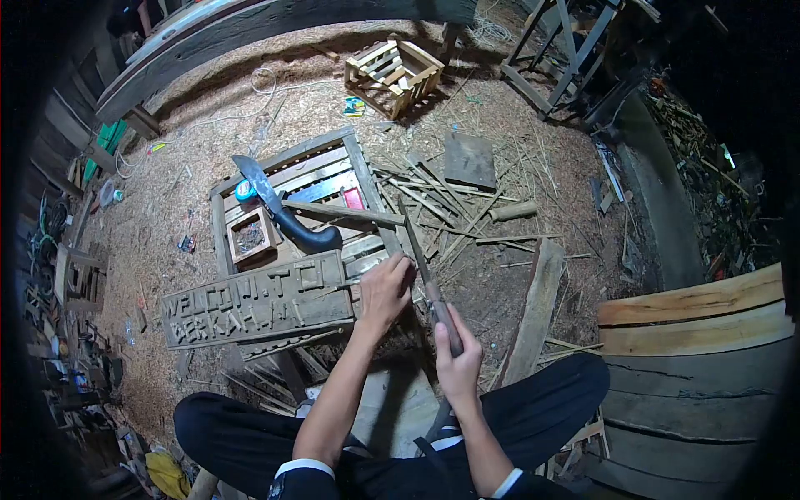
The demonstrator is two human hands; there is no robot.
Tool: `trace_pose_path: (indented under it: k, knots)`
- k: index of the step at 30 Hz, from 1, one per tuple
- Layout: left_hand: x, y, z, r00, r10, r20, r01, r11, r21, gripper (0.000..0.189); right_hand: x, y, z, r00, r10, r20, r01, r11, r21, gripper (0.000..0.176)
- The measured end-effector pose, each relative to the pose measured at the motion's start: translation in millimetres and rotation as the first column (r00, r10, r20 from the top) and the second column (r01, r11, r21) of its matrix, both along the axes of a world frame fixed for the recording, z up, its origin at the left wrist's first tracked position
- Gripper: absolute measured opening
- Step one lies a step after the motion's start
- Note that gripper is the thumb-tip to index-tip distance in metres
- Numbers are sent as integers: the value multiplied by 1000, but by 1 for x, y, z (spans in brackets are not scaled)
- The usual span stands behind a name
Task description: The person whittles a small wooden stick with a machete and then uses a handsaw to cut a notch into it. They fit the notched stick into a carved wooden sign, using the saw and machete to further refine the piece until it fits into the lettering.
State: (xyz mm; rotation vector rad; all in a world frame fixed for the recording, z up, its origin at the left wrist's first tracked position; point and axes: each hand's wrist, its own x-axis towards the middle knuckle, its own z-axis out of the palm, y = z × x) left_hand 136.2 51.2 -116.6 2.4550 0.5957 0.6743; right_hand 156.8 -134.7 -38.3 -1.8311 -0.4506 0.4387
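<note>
My right hand [459,358] is wrapped round the handle of a long narrow blade [421,258], which points up and away from me. Just left of the blade, my left hand [386,292] is closed in a pinch; a thin stick [333,288] shows beside its fingers, though its grip is partly hidden. A carved wooden sign [258,300] with raised letters lies left of my left hand. Beyond it is a low slatted table [360,171] bearing a large knife [287,218] with a black handle, a wooden box [252,237] and a blue-green tape roll [245,191].
A slatted wooden crate [396,77] stands on the shavings-covered floor. Cut sticks [450,200], a square board [469,160] and a long plank [538,308] lie ahead and to the right. Wide boards [692,358] are at the right; a long bench [250,42] crosses the back.
</note>
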Motion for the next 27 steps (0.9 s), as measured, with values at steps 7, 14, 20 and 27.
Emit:
trace_pose_path:
  k: [7,14,20,27]
  knots:
    - [-1,0,-3,1000,15,22,-15,999,29,32,-18,-18,8,1000,-7,-14,7,1000,-25,45]
    - [-14,21,1,986,-107,-126,124,984,130,36,-15,-21,5,1000,4,-20,-4,1000,-26,44]
    - [-14,19,8,988,-82,-130,85,996,18,33,-12,-23,11,1000,20,-4,-20,1000,-14,46]
    - [-11,20,6,982,-76,-176,75,997,-8,28,-4,-16,17,999,10,-32,-10,1000,-19,46]
